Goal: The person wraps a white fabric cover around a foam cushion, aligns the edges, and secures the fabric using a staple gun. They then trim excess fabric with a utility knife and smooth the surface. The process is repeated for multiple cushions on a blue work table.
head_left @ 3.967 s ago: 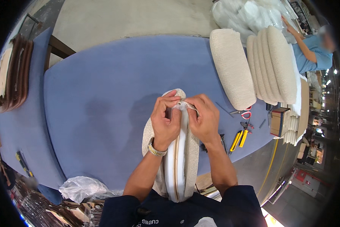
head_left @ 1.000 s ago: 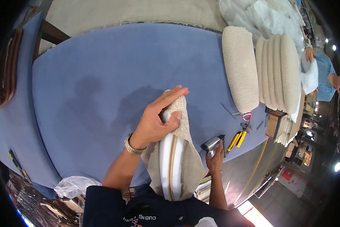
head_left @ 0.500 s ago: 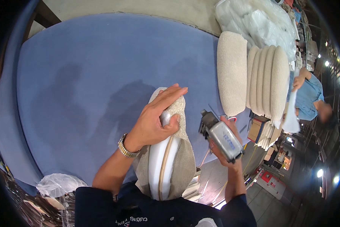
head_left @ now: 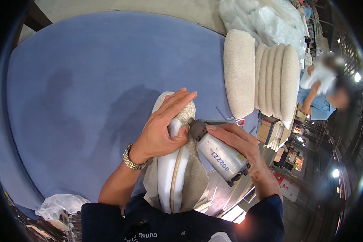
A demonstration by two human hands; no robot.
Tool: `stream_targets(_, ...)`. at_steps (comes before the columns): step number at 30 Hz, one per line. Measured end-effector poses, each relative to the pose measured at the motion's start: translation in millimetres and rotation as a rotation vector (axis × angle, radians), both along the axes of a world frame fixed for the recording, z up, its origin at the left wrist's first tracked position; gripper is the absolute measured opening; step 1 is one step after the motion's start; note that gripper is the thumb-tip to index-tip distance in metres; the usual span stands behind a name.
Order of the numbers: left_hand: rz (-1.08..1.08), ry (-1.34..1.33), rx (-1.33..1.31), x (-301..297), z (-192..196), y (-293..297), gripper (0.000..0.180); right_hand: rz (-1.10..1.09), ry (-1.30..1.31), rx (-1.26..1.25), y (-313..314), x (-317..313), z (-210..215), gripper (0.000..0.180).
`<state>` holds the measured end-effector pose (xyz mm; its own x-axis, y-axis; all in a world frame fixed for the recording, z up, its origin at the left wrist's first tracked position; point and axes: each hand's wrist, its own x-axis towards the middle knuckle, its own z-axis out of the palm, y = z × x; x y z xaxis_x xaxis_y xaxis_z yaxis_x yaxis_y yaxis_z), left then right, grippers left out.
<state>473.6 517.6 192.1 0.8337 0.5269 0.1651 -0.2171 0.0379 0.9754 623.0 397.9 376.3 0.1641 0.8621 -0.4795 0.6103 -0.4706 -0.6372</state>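
Observation:
Upright against my body stands a curved padded piece, with white foam (head_left: pixel 165 185) and a thin tan strip (head_left: pixel 175 175) down its middle. Beige woven fabric (head_left: pixel 196 173) wraps its far end and hangs loose along both sides. My left hand (head_left: pixel 159 127) is closed over that far end, its thumb bent inward and its fingers pressing the fabric down. In my right hand (head_left: pixel 242 147) is a grey staple gun (head_left: pixel 221 155), tilted so its nose meets the fabric edge beside my left thumb. The exact contact point of the nose is partly hidden.
A wide blue padded table (head_left: pixel 88 60) lies in front. At its right stand several beige cushions (head_left: pixel 240 72), with red-handled scissors (head_left: pixel 240 121) near their lower end. Plastic bags (head_left: pixel 266 24) are behind them. A person in blue (head_left: pixel 320 107) handles something white at the right.
My right hand has swung the staple gun leftward and turned it, bringing its nose from beside the padded piece onto the fabric. My left hand stays in place. The other person's white item has risen.

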Motion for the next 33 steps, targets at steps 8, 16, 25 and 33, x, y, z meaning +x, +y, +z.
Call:
stream_targets(8, -0.031, -0.024, -0.028, 1, -5, 3, 0.088, 0.100, -0.002, -0.061, 17, 7, 1, 0.085)
stream_targets(16, -0.007, -0.050, -0.056, 3, -13, 3, 0.085, 0.121, -0.053, -0.183, 43, 8, 2, 0.071)
stream_targets(25, -0.082, -0.167, -0.139, 21, -28, 23, 0.061, 0.135, -0.023, -0.165, 22, 13, -5, 0.093)
stream_targets(33, -0.034, -0.005, -0.129, 10, -4, 15, 0.068, 0.074, 0.081, -0.095, 16, 13, -3, 0.091)
